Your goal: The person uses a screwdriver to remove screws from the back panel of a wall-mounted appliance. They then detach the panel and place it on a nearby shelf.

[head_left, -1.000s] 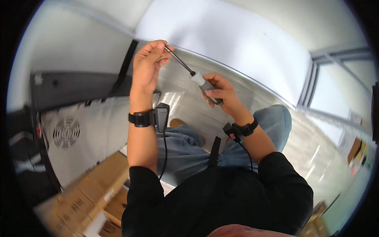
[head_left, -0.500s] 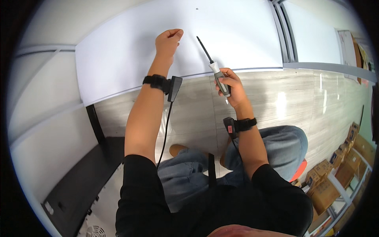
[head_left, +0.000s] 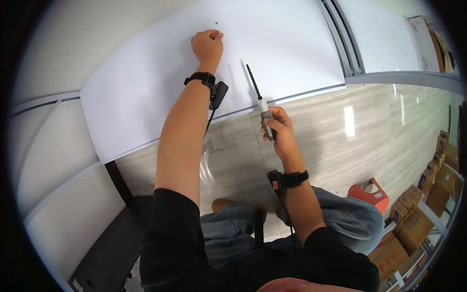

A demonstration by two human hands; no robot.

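Note:
My right hand (head_left: pixel 279 129) is wrapped round the grey and white handle of a screwdriver (head_left: pixel 263 108), just off the front edge of the white table (head_left: pixel 141 97). Its dark shaft points up and away over the tabletop. Over the table, my left hand (head_left: pixel 208 47) is closed, thumb and forefinger pinched together. Whatever lies between those fingertips is too small or hidden to make out. Just beyond them a tiny dark metal piece (head_left: pixel 216 23), perhaps a screw head, shows on the white surface.
Grey metal rails (head_left: pixel 343 39) bound the table on the right. A red stool (head_left: pixel 370 195) stands on the floor behind my knee, near cardboard boxes (head_left: pixel 413 226) on a rack. White panels and a black bench (head_left: pixel 109 243) are at the left. Cables run from both wrist straps.
The view has shifted over the table. My left hand is now much closer to the tiny metal piece, still pinched. The screwdriver stays in my right hand, pointing slightly more upright.

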